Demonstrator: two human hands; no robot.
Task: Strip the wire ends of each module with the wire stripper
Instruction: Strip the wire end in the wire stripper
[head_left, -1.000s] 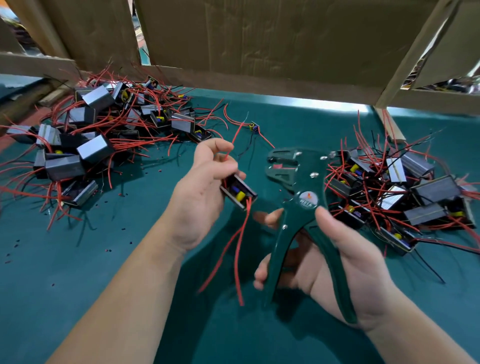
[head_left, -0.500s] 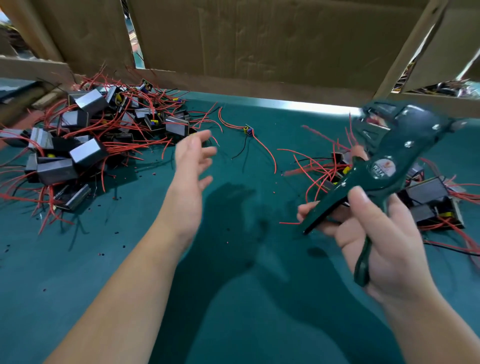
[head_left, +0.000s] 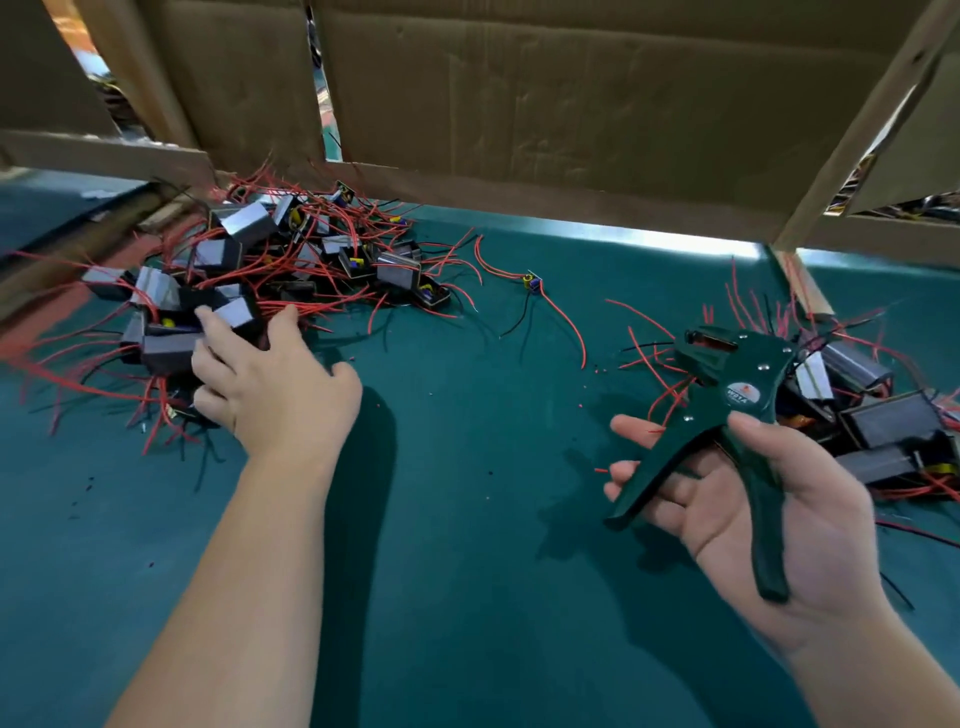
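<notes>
Left hand (head_left: 270, 384) far left over table (head_left: 467, 519), fingers (head_left: 208, 319) spread, touching module pile (head_left: 291, 270), gripping nothing yet. Right hand (head_left: 769, 499) near right, fingers curled round stripper (head_left: 737, 410), handles splayed apart. Second pile (head_left: 872, 415) far right. Likely handling: modules (head_left: 247, 223) light, rigid boxes; red wires (head_left: 571, 327) thin, floppy, tangle-prone. Best pinch module body, not wires.

Diffuse overhead light, moderately bright. A pale glare strip (head_left: 675, 243) runs along the far edge of the green mat (head_left: 467, 597). 2 soft shadows lie on the mat: 1 just right of the left hand (head_left: 270, 384), 1 left of the wire stripper (head_left: 722, 364) in the right hand (head_left: 753, 499). Wide-angle bowing bends the cardboard wall (head_left: 571, 104) at both sides — the red wires (head_left: 62, 364) at far left smear into blur.
</notes>
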